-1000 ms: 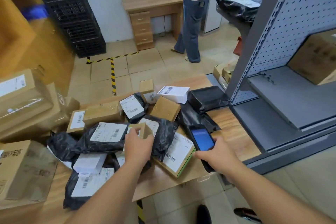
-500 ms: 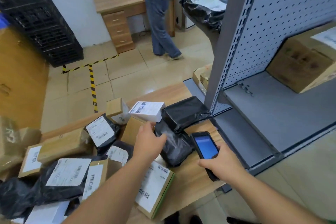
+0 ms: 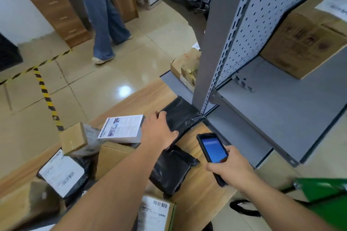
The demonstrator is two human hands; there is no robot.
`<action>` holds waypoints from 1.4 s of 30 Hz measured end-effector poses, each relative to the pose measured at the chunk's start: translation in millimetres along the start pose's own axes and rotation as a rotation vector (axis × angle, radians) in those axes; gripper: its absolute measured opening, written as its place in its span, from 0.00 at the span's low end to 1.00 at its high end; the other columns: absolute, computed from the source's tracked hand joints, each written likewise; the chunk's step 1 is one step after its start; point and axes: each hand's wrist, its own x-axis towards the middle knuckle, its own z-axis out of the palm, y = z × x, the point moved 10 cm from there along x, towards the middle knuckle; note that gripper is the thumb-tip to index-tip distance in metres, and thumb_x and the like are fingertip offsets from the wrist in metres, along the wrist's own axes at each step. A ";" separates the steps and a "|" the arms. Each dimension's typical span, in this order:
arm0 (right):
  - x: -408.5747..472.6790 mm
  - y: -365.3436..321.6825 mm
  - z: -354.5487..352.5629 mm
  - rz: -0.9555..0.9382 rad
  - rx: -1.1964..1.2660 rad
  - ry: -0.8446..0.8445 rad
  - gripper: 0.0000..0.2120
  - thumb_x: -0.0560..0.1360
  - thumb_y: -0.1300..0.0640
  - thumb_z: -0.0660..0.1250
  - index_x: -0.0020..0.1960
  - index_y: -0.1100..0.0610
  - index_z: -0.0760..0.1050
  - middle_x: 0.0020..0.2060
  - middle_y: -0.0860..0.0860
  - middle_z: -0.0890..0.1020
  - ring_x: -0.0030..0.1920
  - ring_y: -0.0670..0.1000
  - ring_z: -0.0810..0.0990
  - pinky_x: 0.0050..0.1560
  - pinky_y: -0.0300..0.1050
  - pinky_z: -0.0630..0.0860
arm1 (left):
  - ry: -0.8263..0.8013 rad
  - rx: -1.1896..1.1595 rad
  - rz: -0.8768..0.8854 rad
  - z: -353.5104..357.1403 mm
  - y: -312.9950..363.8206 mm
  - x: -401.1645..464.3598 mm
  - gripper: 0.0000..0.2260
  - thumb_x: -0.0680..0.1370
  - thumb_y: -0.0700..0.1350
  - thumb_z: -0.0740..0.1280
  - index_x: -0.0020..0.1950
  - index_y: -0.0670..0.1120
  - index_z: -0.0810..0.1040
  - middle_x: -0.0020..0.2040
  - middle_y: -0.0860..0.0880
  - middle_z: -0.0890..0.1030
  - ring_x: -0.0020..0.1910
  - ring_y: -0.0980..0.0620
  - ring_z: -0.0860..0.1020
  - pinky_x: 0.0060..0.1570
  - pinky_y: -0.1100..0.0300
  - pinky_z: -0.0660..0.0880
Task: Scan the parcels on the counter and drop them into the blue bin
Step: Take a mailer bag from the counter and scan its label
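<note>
Parcels crowd the wooden counter (image 3: 199, 189). My left hand (image 3: 157, 129) grips the left end of a black plastic-wrapped parcel (image 3: 183, 116) that lies against the grey shelf post. My right hand (image 3: 231, 170) holds a black handheld scanner (image 3: 213, 148), its blue screen lit, above the counter's right part. Between my arms lies another black bag (image 3: 170, 170). A white labelled box (image 3: 122, 126), a small cardboard box (image 3: 73, 139) and a labelled black bag (image 3: 62, 172) lie to the left. The blue bin is out of view.
A grey perforated shelf unit (image 3: 208, 43) stands right against the counter, with a big carton (image 3: 304, 43) on its shelf. A person in jeans (image 3: 101, 15) stands by a wooden desk (image 3: 56, 11). Something green (image 3: 324, 193) juts in at lower right.
My left hand left the parcels in the middle, reached right and forward, and now grips the black parcel by the shelf post. The view swung right. The scanner stays in my right hand.
</note>
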 end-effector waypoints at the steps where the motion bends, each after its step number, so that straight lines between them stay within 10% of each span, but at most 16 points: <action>1: 3.2 1.0 1.2 0.013 0.004 0.003 0.33 0.63 0.45 0.81 0.61 0.48 0.68 0.50 0.52 0.80 0.45 0.51 0.84 0.37 0.45 0.80 | -0.033 0.035 0.001 6.0 -1.5 6.9 0.39 0.72 0.65 0.71 0.79 0.52 0.64 0.76 0.46 0.68 0.74 0.42 0.67 0.71 0.43 0.71; 18: 0.3 1.7 -13.5 -0.005 0.031 0.004 0.29 0.67 0.48 0.81 0.60 0.50 0.68 0.50 0.53 0.80 0.43 0.50 0.83 0.32 0.39 0.75 | -0.160 -0.013 -0.147 10.7 -3.1 -0.1 0.43 0.68 0.67 0.69 0.79 0.54 0.59 0.70 0.42 0.70 0.68 0.37 0.70 0.67 0.40 0.71; 28: -39.8 -18.2 -33.8 -0.134 -0.012 -0.045 0.31 0.68 0.45 0.81 0.63 0.49 0.68 0.52 0.51 0.79 0.48 0.50 0.82 0.36 0.42 0.74 | -0.092 -0.695 -0.288 -23.4 -25.9 -80.7 0.33 0.74 0.59 0.75 0.74 0.55 0.65 0.61 0.52 0.78 0.52 0.52 0.80 0.45 0.57 0.76; 42: -126.8 -56.1 -15.7 -0.380 -0.119 -0.312 0.25 0.67 0.46 0.84 0.49 0.43 0.68 0.51 0.44 0.77 0.52 0.49 0.81 0.62 0.54 0.81 | 0.054 -1.607 -0.474 -21.0 -76.6 -243.6 0.16 0.82 0.51 0.66 0.67 0.44 0.79 0.57 0.40 0.87 0.51 0.40 0.86 0.57 0.44 0.81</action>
